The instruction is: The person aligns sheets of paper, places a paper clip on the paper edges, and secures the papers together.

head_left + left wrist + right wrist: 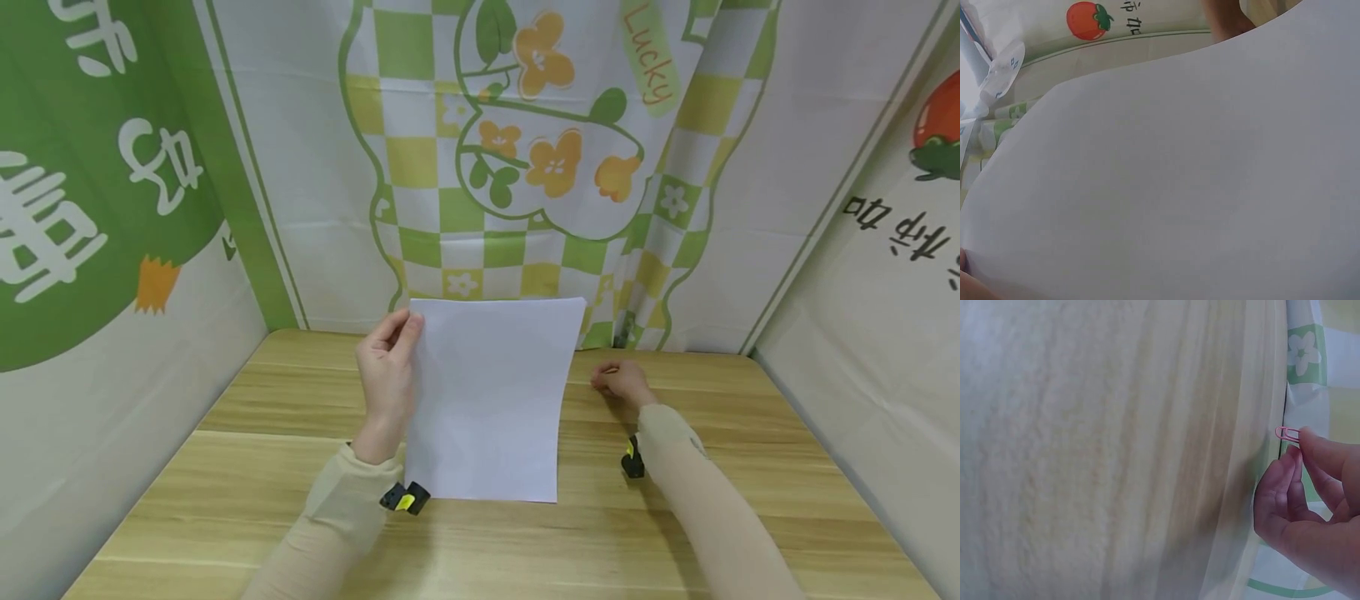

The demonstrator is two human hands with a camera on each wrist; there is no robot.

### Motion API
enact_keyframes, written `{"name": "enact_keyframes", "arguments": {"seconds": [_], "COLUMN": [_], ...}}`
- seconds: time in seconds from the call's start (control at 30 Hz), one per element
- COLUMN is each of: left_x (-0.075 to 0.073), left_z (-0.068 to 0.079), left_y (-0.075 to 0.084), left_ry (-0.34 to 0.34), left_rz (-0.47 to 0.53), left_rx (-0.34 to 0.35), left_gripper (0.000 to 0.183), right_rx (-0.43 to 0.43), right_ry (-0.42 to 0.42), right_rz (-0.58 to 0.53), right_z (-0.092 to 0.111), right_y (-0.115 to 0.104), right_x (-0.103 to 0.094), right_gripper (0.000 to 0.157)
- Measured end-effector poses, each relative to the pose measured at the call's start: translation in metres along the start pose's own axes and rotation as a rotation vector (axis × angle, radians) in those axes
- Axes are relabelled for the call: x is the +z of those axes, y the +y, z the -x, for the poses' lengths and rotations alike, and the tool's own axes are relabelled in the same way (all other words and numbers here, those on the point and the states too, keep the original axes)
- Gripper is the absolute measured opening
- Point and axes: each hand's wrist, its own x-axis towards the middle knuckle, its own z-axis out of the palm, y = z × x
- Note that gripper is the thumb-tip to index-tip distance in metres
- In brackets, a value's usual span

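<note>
A white sheet of paper is held up in front of me, its upper left corner pinched between the thumb and fingers of my left hand. The same paper fills most of the left wrist view, with only a bit of the left hand showing at the lower left. To the right of the sheet and apart from it, my right hand is over the back part of the table. In the right wrist view that hand pinches a small pink paper clip between thumb and fingertips.
Under both arms lies a wood-grain table. A green and white checked curtain hangs along its back edge, with printed cloth walls at the left and right. Each wrist wears a small black camera.
</note>
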Motion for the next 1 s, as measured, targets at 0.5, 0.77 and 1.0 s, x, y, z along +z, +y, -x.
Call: {"name": "enact_keyframes", "arguments": {"seconds": [0.5,0.77,1.0], "left_x": [0.001,0.002,0.005], "left_z": [0.0,-0.002,-0.003], "left_y": [-0.005,-0.008,-0.009], "left_ry": [0.049,0.033,0.025], "left_rz": [0.026,0.039,0.064], "left_rx": [0.014,0.036,0.051], "left_gripper": [0.011,0.008,0.013], "right_rx": [-0.074,-0.085,-0.098], "right_ry": [0.044,0.069,0.082], "right_rz": [0.029,0.015,0.058], "right_z": [0.01,0.012,0.017], "right_y": [-0.014,-0.026,-0.03], "right_x": [-0.012,-0.022,-0.03], "right_gripper": [0.023,0.025,0.025]}}
